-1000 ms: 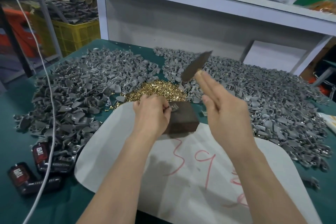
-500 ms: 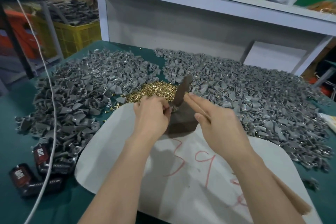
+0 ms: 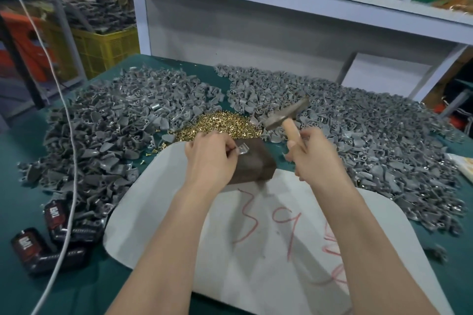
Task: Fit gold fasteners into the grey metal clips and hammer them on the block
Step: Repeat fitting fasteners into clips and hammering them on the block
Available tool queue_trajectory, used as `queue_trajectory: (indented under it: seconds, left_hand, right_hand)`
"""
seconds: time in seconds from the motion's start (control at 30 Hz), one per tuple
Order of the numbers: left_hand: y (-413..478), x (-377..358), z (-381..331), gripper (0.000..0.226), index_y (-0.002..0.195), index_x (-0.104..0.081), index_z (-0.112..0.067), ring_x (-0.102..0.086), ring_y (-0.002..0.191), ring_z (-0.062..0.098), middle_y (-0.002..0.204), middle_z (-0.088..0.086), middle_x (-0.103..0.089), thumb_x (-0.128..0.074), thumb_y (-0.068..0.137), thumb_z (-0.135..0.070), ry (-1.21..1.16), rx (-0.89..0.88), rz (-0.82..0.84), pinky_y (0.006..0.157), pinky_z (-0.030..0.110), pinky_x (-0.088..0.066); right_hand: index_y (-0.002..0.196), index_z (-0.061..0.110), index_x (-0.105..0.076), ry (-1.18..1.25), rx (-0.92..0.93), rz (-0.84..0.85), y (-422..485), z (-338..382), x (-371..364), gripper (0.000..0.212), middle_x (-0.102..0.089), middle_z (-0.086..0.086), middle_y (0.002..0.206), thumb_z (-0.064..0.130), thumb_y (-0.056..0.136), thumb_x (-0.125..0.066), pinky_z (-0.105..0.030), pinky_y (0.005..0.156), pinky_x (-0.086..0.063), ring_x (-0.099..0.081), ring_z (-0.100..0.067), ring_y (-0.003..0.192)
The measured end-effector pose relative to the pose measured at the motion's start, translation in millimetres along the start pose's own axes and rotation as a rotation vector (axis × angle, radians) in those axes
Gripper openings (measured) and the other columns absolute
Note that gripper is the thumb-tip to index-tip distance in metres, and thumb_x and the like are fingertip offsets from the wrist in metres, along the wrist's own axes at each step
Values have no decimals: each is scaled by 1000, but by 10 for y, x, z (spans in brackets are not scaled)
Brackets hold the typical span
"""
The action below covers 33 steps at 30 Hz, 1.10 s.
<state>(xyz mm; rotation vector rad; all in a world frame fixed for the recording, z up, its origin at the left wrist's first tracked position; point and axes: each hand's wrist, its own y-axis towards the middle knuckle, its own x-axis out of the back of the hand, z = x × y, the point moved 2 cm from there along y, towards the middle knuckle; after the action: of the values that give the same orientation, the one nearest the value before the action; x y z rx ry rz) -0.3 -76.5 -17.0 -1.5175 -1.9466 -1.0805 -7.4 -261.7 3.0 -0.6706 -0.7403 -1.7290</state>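
We have 1 grey clip [image 3: 242, 149] lying on the top face of the dark block [image 3: 258, 167], toward its left side. Our left hand [image 3: 210, 158] pins it there, its grip closed on the clip's left edge between thumb and fingertips. We cannot tell whether a gold fastener already sits in the clip; it is too small to make out.

Our right hand [image 3: 317, 158] has its grip wrapped round the wooden handle of the hammer [image 3: 286, 114], taken high up, close to the head. The head hangs in the air beyond the block's far right corner, clear of the clip and touching nothing.

The block stands at the far edge of the white sheet [image 3: 256, 250] on the green counter [image 3: 20, 186]. Just behind it is the pile of gold fasteners [image 3: 220, 124]. 2 heaps of grey clips flank it, 1 on the left [image 3: 115, 130] and 1 on the right [image 3: 371, 135].

We judge the clip to be thin stamped metal: light, stiff, probably sharp at the edges. It is likely to skid or hop on the hard block under a blow. So it wants holding by its outer edge, as now, with the fingertips kept away from where the hammer will land. The fasteners look tiny and smooth, and easy to fumble. A 2-finger pinch on 1 at a time should serve. The block looks heavy enough to sit firm. A short hold on the handle suits light, accurate taps.
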Motion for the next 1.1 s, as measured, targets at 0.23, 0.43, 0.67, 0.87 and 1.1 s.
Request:
queue_trajectory:
  seconds: [0.23,0.43,0.67,0.87,1.1]
  left_hand:
    - [-4,11,-20,9,90,-67,-28,-45,104,20,88,-12,-52,-58,92,-26,-24,10,-1,81,32,-22]
    - [-9,9,-57,10,91,-66,-30,-44,101,19,86,-15,-49,-57,92,-26,-96,-25,-12,80,31,-23]
    - [21,133,-12,24,116,-63,-21,-51,110,15,113,-5,-55,-56,93,-22,-438,64,-250,101,36,-38]
    - [54,300,207,23,103,-52,-29,-54,100,11,117,2,-52,-50,92,-10,-900,359,-630,90,29,-45]
    - [46,396,309,26,105,-51,-23,-50,94,10,113,4,-51,-47,89,-2,-883,314,-882,85,16,-41]
  right_hand:
    - [103,11,-64,-330,-103,153,162,-217,-182,22,-62,-8,83,23,95,-48,-29,61,-41,-57,-26,72]
    - [124,27,-59,-47,224,66,80,123,-164,34,-63,1,104,38,92,-56,-27,82,-45,-59,-14,90]
    - [122,24,-56,278,61,-159,433,376,-91,31,-63,5,110,24,91,-60,-24,72,-53,-63,-13,95]
    - [149,30,-23,-139,190,17,444,713,-539,67,-34,-13,149,32,92,-58,-46,112,-30,-38,-31,134]
    - [115,16,-61,-397,631,412,157,1471,-1491,28,-63,-11,116,29,99,-43,-39,94,-43,-58,-27,109]
